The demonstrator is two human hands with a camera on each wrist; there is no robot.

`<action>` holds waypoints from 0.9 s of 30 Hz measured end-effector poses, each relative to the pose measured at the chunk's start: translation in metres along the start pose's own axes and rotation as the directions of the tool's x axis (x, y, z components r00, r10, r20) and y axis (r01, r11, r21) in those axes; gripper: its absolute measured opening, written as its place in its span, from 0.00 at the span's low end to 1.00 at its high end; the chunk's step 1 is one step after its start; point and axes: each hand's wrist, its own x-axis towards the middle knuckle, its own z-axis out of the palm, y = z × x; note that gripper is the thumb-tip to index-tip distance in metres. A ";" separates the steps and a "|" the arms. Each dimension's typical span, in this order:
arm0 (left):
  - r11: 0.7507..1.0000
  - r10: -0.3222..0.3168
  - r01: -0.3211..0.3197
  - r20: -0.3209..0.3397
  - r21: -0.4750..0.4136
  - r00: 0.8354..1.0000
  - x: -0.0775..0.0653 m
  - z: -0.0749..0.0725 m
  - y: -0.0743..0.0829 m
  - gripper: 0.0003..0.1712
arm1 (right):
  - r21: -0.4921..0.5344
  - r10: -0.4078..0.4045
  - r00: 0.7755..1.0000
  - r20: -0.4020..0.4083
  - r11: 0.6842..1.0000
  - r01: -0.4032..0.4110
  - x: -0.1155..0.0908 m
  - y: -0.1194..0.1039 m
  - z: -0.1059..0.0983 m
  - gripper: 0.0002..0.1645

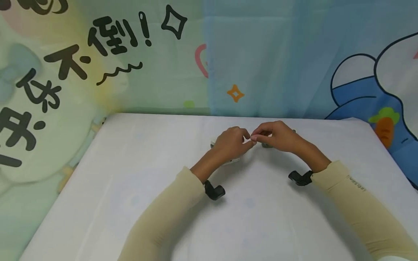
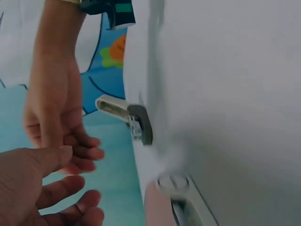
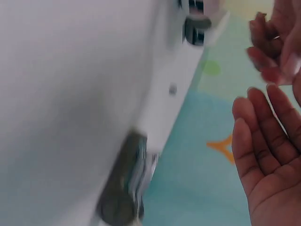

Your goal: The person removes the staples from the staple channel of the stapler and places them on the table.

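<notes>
Dark grey object (image 2: 137,116) lies beneath the right grip (image 1: 275,136), apart.

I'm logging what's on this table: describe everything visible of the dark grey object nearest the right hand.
The dark grey object has a narrow, rounded-ended body, a pale slotted arm jutting out at an angle and a shiny, metallic-looking part alongside. It rests on the white table; nothing else visibly touches it, though the right hand partly hides it in the head view. Finer detail is blurred.
</notes>
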 end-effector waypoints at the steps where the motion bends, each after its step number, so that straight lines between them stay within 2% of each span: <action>1: 1.000 0.016 -0.016 0.004 0.004 1.000 -0.006 -0.004 -0.002 0.20 | 0.021 -0.002 1.000 0.011 1.000 0.002 0.001 0.000 0.004 0.08; 3: 0.999 0.029 -0.029 0.027 -0.016 0.999 -0.018 -0.012 -0.008 0.22 | 0.051 -0.027 0.999 0.032 0.998 0.026 0.005 -0.001 0.013 0.09; 8: 0.987 -0.008 0.020 0.078 -0.159 0.997 -0.046 -0.026 -0.030 0.34 | 0.101 -0.158 0.984 0.086 0.984 0.149 0.016 -0.007 0.039 0.13; 11: 0.974 -0.027 0.045 0.086 -0.220 0.996 -0.058 -0.028 -0.042 0.33 | 0.132 -0.220 0.968 0.118 0.970 0.205 0.022 -0.014 0.053 0.15; 13: 0.973 -0.041 0.060 0.091 -0.224 0.995 -0.063 -0.026 -0.049 0.30 | 0.141 -0.242 0.959 0.146 0.965 0.222 0.026 -0.019 0.060 0.14; 17: 0.968 -0.114 0.134 0.104 -0.214 0.988 -0.070 -0.018 -0.058 0.28 | 0.108 -0.206 0.954 0.218 0.977 0.186 0.030 -0.024 0.069 0.16; 21: 0.962 -0.172 0.202 0.164 -0.184 0.971 -0.072 -0.011 -0.063 0.34 | -0.007 -0.116 0.957 0.266 0.992 0.122 0.032 -0.030 0.073 0.21; 24: 0.970 -0.151 0.185 0.204 -0.160 0.967 -0.072 -0.006 -0.068 0.33 | -0.070 -0.103 0.954 0.280 0.989 0.128 0.033 -0.036 0.074 0.20; 27: 0.978 -0.090 0.123 0.193 -0.169 0.977 -0.073 -0.001 -0.073 0.26 | -0.080 -0.117 0.954 0.278 0.986 0.144 0.034 -0.042 0.076 0.15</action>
